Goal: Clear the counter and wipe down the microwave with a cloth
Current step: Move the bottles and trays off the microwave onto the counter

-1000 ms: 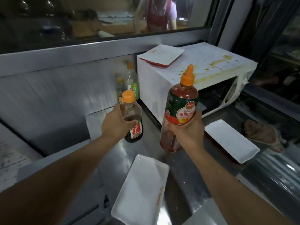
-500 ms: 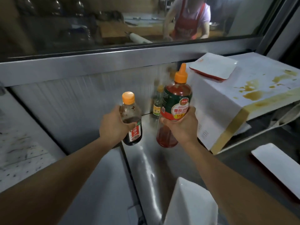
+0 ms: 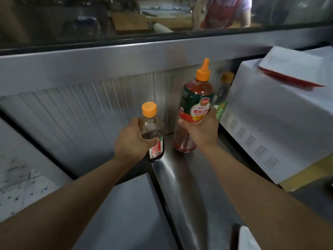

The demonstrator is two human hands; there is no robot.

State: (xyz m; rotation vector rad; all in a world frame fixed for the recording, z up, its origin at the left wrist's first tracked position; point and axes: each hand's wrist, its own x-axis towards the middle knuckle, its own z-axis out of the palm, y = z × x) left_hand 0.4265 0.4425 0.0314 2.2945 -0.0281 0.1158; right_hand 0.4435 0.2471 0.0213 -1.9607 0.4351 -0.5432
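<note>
My left hand (image 3: 132, 141) grips a small dark sauce bottle (image 3: 152, 131) with an orange cap, held above the left edge of the steel counter (image 3: 191, 186). My right hand (image 3: 202, 129) grips a tall red ketchup bottle (image 3: 195, 103) with an orange nozzle, its base low over the counter near the back wall. The white microwave (image 3: 275, 123) stands at the right, its vented side facing me. A white tray with a red rim (image 3: 292, 67) lies on top of it.
Another bottle with a green label (image 3: 223, 92) stands between the ketchup bottle and the microwave. A ribbed steel back wall (image 3: 90, 112) rises behind the counter. The corner of a white tray (image 3: 247, 239) shows at the bottom edge. A person in a red apron (image 3: 221, 11) stands beyond the window.
Both hands have carried their bottles left and toward the back wall, away from the microwave front. The view has swung left, so the front plates have left the frame.
</note>
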